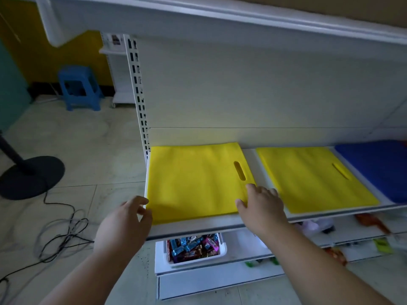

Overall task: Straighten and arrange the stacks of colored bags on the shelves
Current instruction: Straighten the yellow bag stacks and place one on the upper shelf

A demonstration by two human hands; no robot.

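A stack of yellow bags lies flat at the left end of the white shelf, its handle slot to the right. My left hand touches the stack's front left corner with loosely bent fingers. At the front right corner, my right hand rests with its fingers on the stack's edge. A second yellow stack lies to the right, and a blue stack lies beyond it at the frame edge.
Below the shelf sits a white bin of wrapped snacks, with more goods on lower shelves to the right. A blue stool, a black fan base and loose cables occupy the tiled floor on the left.
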